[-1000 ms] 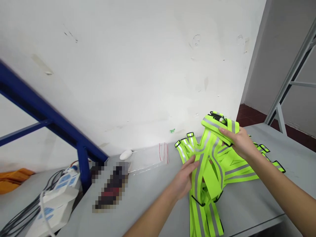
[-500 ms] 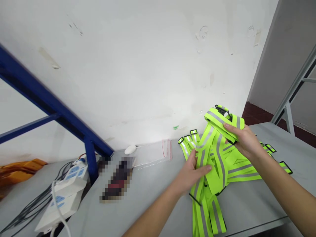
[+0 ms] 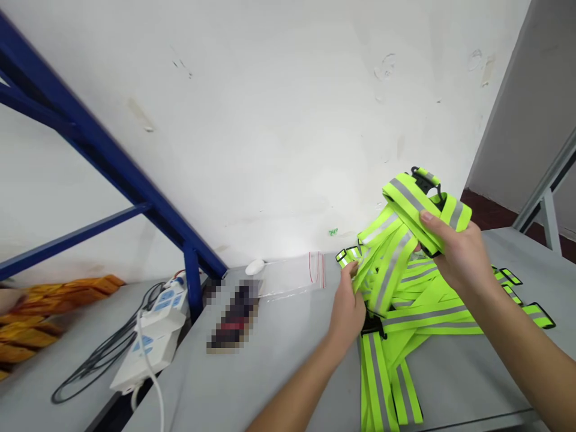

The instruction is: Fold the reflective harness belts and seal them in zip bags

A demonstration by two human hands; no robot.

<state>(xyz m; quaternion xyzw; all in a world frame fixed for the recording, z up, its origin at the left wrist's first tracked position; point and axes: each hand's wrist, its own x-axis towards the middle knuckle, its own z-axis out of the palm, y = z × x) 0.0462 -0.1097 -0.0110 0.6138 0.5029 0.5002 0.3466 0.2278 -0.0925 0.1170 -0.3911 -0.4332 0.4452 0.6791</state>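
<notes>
1. Grips the folded upper end of a fluorescent yellow-green reflective strap harness (image 3: pixel 405 193) in the right hand (image 3: pixel 465 249), with the thumb laid across the front of one band and the other fingers mostly hidden behind.
2. Holds this end above the grey table (image 3: pixel 288 372), before the white wall (image 3: pixel 270 120), tilted down toward the right, with a black plastic fitting (image 3: pixel 422 182) along its top edge.
3. Reaches in with the right forearm from the lower right corner, slanting up and leftward.
4. Closes the left hand (image 3: pixel 350 312) partway on the left edge of the hanging bands, lower than the right hand, with the fingers curled upward and the tips partly covered by strap.
5. Slants the left forearm from the bottom edge up and rightward.
6. Spans the gap between both hands with sloping bands, bunched beside the left fingers.
7. Shows, beneath and behind, a pile of matching reflective straps (image 3: pixel 432 318) spread on the table, with black slider buckles (image 3: pixel 545 314) at the right-hand ends; cannot tell exactly where harness and pile separate.
8. Includes, left of the hands and apart from them, a clear zip bag (image 3: pixel 288 277), a white oval object (image 3: pixel 255 267) at its left end, and a dark pixelated object (image 3: pixel 231 321).
9. Takes in, beyond a blue metal frame (image 3: pixel 112 165), white power strips (image 3: pixel 157 351), black cables (image 3: pixel 96 363) and orange bundles (image 3: pixel 67 295).
</notes>
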